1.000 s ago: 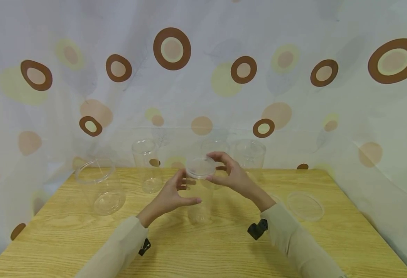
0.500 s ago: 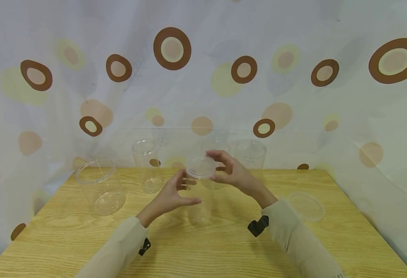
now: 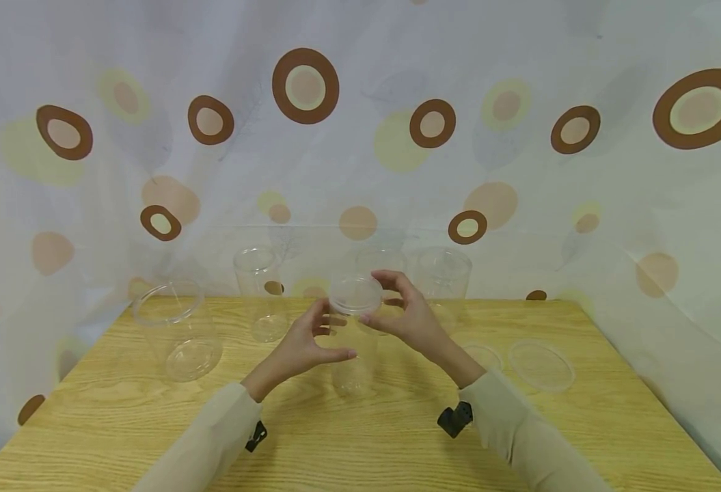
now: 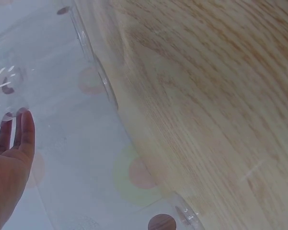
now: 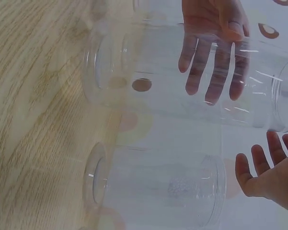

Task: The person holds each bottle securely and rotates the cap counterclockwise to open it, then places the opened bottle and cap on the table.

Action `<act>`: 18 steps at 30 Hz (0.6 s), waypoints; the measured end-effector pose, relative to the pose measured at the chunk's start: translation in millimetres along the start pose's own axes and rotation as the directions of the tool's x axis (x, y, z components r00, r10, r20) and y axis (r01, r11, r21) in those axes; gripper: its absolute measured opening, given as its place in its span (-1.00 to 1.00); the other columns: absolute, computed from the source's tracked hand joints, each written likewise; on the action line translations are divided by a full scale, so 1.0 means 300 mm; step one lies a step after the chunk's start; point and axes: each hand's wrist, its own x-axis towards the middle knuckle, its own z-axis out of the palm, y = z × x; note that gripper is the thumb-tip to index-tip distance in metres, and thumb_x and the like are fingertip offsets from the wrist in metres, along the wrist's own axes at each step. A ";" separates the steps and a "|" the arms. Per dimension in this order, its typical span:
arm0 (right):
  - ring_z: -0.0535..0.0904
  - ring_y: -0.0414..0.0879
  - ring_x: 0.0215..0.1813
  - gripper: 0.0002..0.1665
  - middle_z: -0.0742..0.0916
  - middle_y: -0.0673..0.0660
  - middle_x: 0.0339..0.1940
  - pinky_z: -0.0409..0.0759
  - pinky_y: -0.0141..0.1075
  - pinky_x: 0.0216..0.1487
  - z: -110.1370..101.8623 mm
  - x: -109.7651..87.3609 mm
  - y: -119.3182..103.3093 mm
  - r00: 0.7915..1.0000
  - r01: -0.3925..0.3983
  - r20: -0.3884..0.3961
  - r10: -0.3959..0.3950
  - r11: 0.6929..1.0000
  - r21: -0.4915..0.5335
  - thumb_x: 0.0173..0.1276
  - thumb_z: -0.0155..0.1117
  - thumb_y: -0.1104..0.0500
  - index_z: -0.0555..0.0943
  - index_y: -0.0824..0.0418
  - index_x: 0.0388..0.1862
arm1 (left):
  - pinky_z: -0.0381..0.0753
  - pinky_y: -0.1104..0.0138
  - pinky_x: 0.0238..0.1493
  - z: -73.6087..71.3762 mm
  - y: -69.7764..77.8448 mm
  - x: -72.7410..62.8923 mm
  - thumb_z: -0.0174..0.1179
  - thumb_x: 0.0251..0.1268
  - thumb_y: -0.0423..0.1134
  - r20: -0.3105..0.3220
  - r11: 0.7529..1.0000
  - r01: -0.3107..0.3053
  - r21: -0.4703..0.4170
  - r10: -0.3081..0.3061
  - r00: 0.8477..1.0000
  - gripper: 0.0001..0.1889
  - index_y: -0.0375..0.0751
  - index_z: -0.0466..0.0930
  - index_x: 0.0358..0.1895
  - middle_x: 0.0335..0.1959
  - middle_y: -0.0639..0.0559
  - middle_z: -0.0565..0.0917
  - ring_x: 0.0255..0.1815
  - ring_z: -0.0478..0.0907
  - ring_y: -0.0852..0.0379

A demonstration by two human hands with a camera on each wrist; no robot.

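A tall clear jar stands upright at mid-table, a round clear lid on its top. My left hand grips the jar's side, thumb across the front. Its fingers show through the clear wall in the right wrist view, where the jar lies sideways. My right hand holds the lid's rim, thumb at the front and forefinger at the back. In the left wrist view the left hand reaches in from the lower left, fingertips overlapping the jar.
Several other clear jars stand around: a wide open one at left, a narrow one behind, and a jar at back right. Two flat clear lids, the larger lid and a smaller lid, lie on the table's right. A patterned sheet hangs behind.
My right thumb has shifted left along the lid's front and the forefinger right along its back, the wrist coming slightly nearer. My left hand and the jar have stayed in place.
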 end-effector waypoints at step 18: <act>0.33 -0.05 0.22 -0.24 0.36 0.15 0.29 0.31 -0.01 0.22 -0.078 0.045 0.017 0.938 -0.006 0.343 -0.051 0.987 0.162 0.25 0.25 0.12 0.17 0.17 0.37 | 0.45 -0.03 0.08 0.002 -0.009 0.001 0.42 -0.13 -0.37 0.022 1.000 -0.030 -0.010 0.030 0.999 -0.16 -0.09 0.16 0.29 0.15 -0.12 0.42 0.12 0.45 -0.11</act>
